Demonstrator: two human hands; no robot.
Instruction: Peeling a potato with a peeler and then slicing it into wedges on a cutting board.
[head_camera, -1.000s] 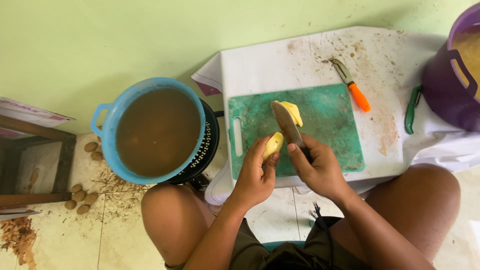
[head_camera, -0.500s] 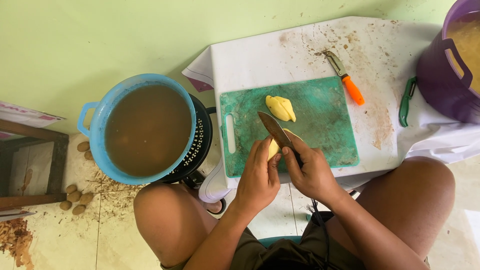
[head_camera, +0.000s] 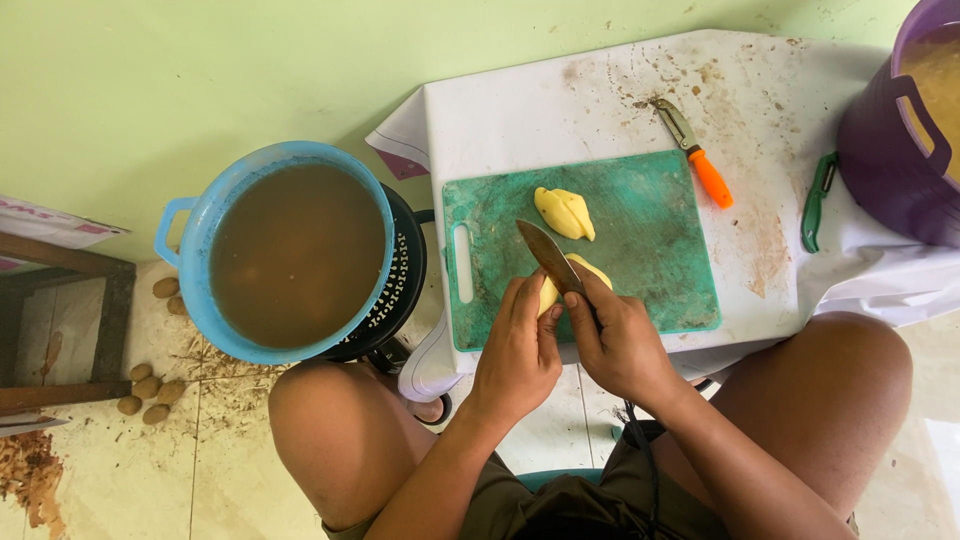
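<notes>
While the left hand (head_camera: 518, 352) pinches the peeled potato (head_camera: 572, 280) on the cutting board (head_camera: 640, 270), the right hand (head_camera: 618, 345) grips the knife (head_camera: 550, 258). Blade lies diagonally across the potato, tip pointing up-left, away from both hands.

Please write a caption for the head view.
Both hands cut a peeled potato with a knife on a green board.

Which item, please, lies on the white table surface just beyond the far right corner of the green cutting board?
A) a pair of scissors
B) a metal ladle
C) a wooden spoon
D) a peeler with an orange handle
D: the peeler with an orange handle lies on the white table, just past the green cutting board.
</notes>
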